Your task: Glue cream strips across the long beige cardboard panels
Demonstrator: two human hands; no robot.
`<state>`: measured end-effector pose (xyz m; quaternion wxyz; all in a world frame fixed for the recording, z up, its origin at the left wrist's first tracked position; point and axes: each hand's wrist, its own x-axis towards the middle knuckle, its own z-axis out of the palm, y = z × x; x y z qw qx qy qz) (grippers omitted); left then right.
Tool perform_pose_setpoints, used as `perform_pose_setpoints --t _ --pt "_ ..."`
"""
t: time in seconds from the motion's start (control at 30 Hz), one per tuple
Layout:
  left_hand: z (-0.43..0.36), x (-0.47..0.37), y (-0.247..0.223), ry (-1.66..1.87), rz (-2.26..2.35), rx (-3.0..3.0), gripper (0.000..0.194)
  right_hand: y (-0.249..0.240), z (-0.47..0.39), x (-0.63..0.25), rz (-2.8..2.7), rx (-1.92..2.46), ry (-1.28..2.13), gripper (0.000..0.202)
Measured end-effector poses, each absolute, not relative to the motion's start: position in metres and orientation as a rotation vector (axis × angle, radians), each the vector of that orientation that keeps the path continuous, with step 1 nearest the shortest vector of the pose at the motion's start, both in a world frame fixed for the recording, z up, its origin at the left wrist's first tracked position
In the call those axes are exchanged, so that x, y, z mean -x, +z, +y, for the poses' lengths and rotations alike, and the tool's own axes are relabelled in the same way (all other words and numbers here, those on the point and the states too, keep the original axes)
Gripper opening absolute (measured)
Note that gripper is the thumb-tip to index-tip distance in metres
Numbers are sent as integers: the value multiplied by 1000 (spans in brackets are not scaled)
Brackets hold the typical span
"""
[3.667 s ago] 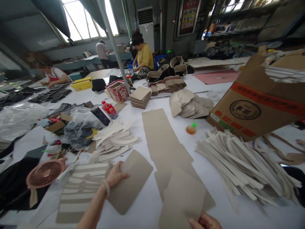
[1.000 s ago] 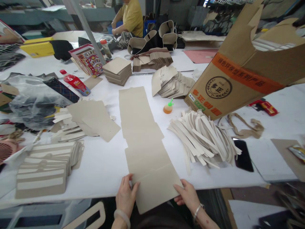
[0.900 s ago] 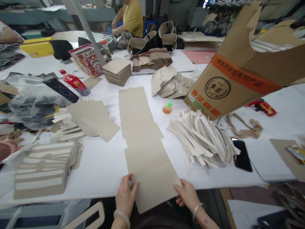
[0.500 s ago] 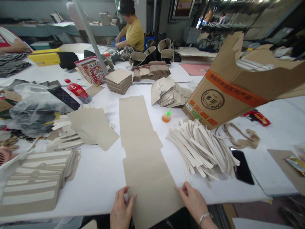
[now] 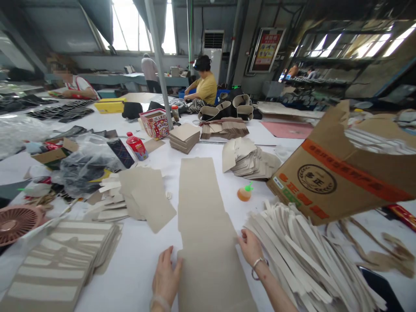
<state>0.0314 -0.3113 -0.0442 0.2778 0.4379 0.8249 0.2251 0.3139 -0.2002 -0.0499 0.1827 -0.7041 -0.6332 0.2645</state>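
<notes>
A long row of overlapping beige card panels (image 5: 201,216) runs up the middle of the white table (image 5: 143,255). My left hand (image 5: 165,275) rests flat against the left edge of the nearest panel (image 5: 212,277), fingers spread. On that panel's right edge, at the step to the panel behind it, sits my right hand (image 5: 251,248) with a bracelet on its wrist. Neither hand grips anything. One more loose beige panel (image 5: 147,201) lies to the left.
A heap of pale strips (image 5: 302,247) lies right, under a tilted cardboard box (image 5: 341,173). Striped card stacks (image 5: 58,260), a pink fan (image 5: 16,219), a plastic bag (image 5: 84,162), a red bottle (image 5: 136,146) and an orange glue bottle (image 5: 244,193) surround it. Other people work at the far tables.
The left-hand panel was laid aside on the left. Both hands went to the nearest panel of the row and slid forward along its edges; the view lifted toward the room.
</notes>
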Motion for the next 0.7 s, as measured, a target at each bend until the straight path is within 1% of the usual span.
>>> perform_pose_setpoints --t 0.1,0.27,0.47,0.7 --pt "-294 -33 -45 487 2266 -1294 43 -55 -195 -309 -1858 2006 716 17" --pt "-280 -36 -47 374 2346 -1355 40 -60 -203 -303 -1804 2022 756 18" --pt "-273 -35 -45 421 2316 -1330 36 -60 -209 -293 -1758 2042 782 18" --pt "-265 -33 -44 524 2238 -1232 40 -58 -212 -289 -1768 2017 792 20"
